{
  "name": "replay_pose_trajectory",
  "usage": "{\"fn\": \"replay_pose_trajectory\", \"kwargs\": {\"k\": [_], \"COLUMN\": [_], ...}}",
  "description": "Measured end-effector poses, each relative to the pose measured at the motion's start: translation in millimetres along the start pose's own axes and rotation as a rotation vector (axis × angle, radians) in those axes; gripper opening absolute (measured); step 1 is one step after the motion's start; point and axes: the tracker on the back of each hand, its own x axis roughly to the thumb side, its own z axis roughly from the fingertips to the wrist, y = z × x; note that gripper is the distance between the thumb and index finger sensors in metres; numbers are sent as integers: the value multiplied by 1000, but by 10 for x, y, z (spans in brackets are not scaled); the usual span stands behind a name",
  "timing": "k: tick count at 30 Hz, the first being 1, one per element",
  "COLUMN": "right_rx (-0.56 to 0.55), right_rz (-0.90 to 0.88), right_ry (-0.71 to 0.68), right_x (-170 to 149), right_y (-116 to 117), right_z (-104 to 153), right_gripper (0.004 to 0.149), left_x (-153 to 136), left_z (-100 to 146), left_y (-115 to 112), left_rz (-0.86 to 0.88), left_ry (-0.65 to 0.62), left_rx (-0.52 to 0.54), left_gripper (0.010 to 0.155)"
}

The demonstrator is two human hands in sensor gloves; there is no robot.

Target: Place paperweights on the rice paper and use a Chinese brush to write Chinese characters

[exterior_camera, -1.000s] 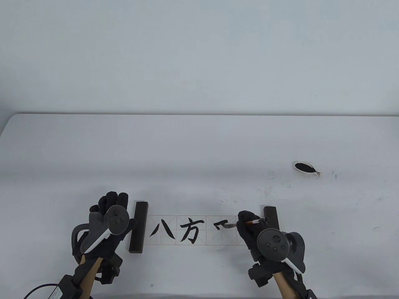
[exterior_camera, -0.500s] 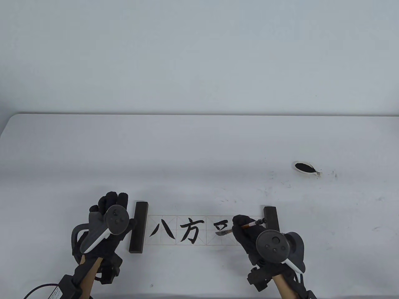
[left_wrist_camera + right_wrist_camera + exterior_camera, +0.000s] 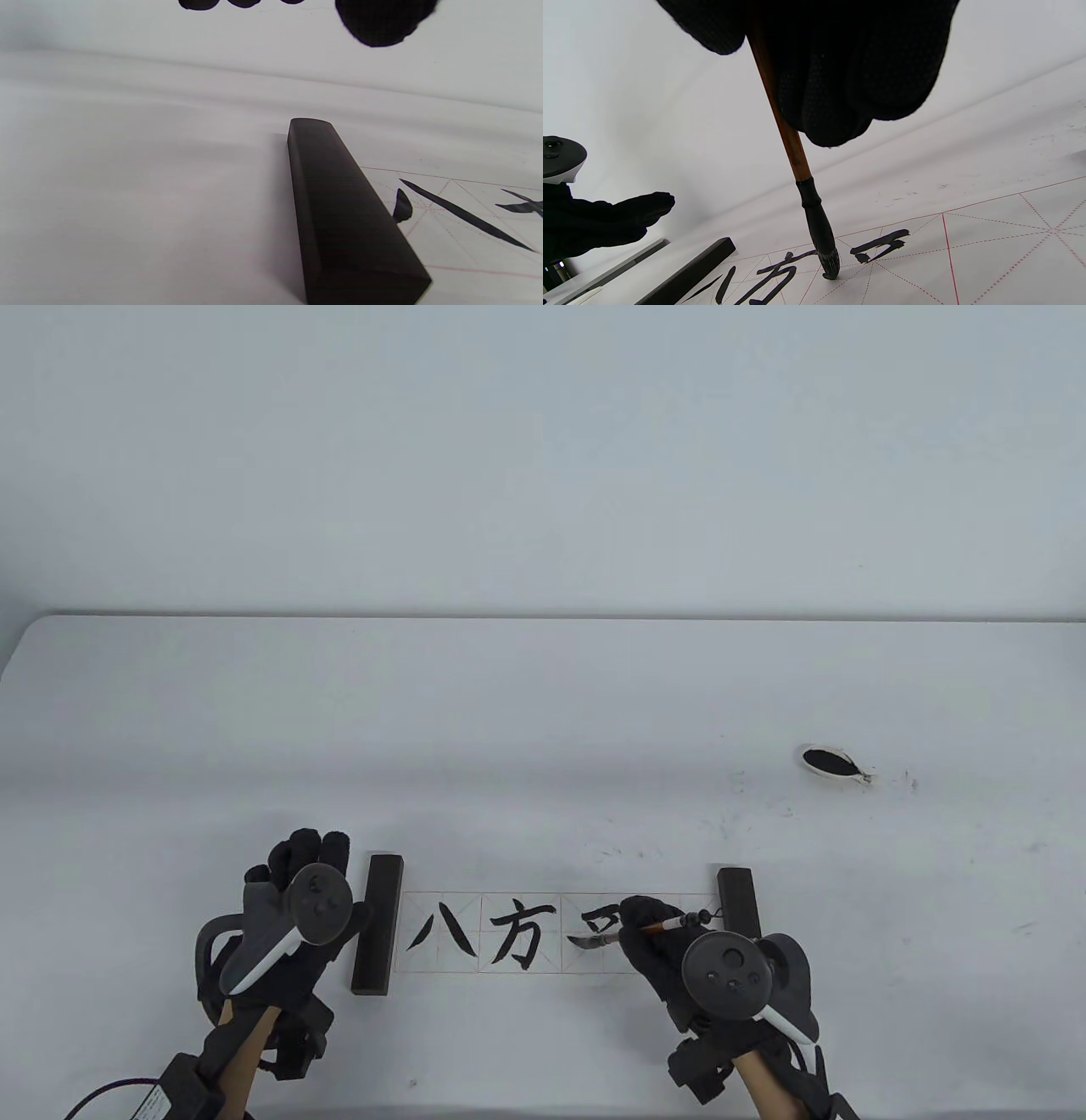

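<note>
A strip of gridded rice paper lies near the table's front edge, with two finished black characters and a third partly written. A dark paperweight holds its left end, another paperweight its right end. My right hand grips the brown-handled brush; the inked tip touches the paper in the third square. My left hand lies flat on the table just left of the left paperweight, fingers straight, holding nothing.
A small white dish of black ink sits at the right, further back, with ink specks on the table around it. A cable trails off the bottom left.
My right hand has shifted left and toward me with the brush, adding strokes to the third character. The left hand has stayed still.
</note>
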Motion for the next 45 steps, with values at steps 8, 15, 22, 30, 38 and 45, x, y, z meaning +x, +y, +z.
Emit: {"fn": "replay_pose_trajectory", "kwargs": {"k": [8, 15, 22, 30, 38, 45], "right_rx": [-108, -185, -174, -148, -121, -89], "right_rz": [172, 115, 123, 123, 139, 109], "right_ry": [102, 63, 45, 39, 43, 24], "right_x": [-23, -8, -10, -5, 15, 54], "right_y": [-166, -177, -37, 23, 24, -50], "right_z": [57, 82, 33, 5, 5, 28], "right_gripper": [43, 44, 47, 47, 47, 43], "left_x": [0, 2, 7, 10, 9, 10], "left_z": [1, 8, 1, -4, -5, -3], "left_y": [1, 4, 1, 0, -1, -2], "left_rz": [0, 2, 1, 1, 1, -1], "left_ry": [0, 5, 6, 5, 5, 5], "left_rx": [1, -6, -8, -6, -6, -8], "left_gripper": [84, 84, 84, 84, 84, 84]}}
